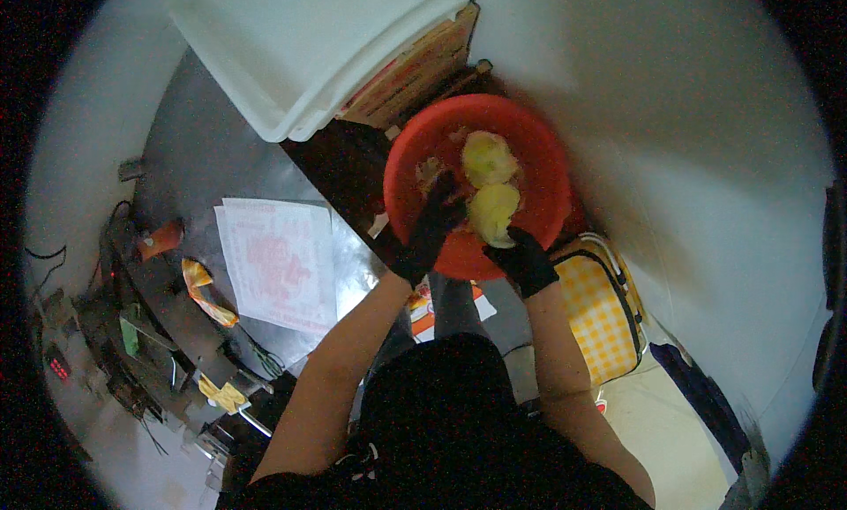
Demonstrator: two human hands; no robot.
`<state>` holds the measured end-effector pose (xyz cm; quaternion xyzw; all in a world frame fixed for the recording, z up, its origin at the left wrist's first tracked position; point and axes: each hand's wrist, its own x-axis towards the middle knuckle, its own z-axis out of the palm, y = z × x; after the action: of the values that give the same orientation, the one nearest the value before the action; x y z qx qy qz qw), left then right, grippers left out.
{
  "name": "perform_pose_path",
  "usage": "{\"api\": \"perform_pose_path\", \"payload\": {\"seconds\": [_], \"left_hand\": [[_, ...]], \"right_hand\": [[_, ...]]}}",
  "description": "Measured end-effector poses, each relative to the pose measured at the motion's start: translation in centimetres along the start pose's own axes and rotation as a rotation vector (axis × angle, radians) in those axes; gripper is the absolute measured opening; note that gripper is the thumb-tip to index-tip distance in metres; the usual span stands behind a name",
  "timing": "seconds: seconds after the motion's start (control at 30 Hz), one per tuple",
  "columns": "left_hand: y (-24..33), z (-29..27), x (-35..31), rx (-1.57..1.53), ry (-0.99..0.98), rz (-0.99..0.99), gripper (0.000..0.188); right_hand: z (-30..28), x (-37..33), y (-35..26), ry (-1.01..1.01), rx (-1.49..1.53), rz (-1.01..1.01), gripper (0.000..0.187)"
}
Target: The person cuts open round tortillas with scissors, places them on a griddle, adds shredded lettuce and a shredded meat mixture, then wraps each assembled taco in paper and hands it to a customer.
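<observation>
A red plastic basin (404, 148) holds two pale yellow-green, roundish pieces that look like cabbage heads. The farther cabbage-like head (488, 159) lies near the basin's middle, and the nearer cabbage-like head (492, 210) sits just below it, with a loose flap on its near side. My right hand (522, 261), in a black glove, reaches over the near rim and grips that flap's edge. My left hand (432, 223), also black-gloved, is inside the basin left of the nearer head. Its fingers are apart, and nothing shows in them. Small pale scraps (430, 170) lie at the basin's left side.
White stacked trays (291, 113) stand at the far left beside a wooden board (415, 73). Printed paper sheets (278, 263) lie on a grey metal table (198, 157) to the left. A yellow checked bag (600, 311) stands at the right, next to the white wall (688, 157).
</observation>
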<state>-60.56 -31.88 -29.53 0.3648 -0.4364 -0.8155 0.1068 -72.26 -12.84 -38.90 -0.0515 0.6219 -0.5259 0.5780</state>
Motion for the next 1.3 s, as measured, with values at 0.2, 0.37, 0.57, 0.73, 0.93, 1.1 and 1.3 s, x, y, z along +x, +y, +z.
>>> {"api": "perform_pose_path", "payload": {"seconds": [0.2,0.37,0.57,0.73,0.93,1.1,1.3], "left_hand": [[1.1,1.2,-2.9,0.264,0.066,0.067,0.056],[4.8,2.8,-4.7,0.268,0.211,0.053,0.048],[3.5,3.3,-4.7,0.247,0.299,0.164,0.046],[3.5,3.5,-5.2,0.415,0.285,0.166,0.049],[3.8,3.8,-5.1,0.472,0.257,0.308,0.047],[-0.7,1.5,-4.1,0.004,-0.13,0.024,0.065],[-0.1,2.4,-4.3,-0.271,0.12,-0.095,0.053]], "right_hand": [[5.3,-4.8,-11.3,-0.215,0.044,0.142,0.043],[5.8,-3.4,-12.2,-0.068,-0.032,-0.116,0.037],[6.7,-3.1,-13.0,0.114,-0.599,-0.299,0.037],[6.2,-1.9,-11.5,0.103,-0.458,-0.53,0.034],[6.7,-3.2,-14.0,-0.027,-0.25,-0.346,0.031],[5.6,-3.3,-13.4,-0.091,0.054,-0.02,0.026],[1.7,0.9,-5.4,-0.108,-0.035,-0.27,0.025]]}}
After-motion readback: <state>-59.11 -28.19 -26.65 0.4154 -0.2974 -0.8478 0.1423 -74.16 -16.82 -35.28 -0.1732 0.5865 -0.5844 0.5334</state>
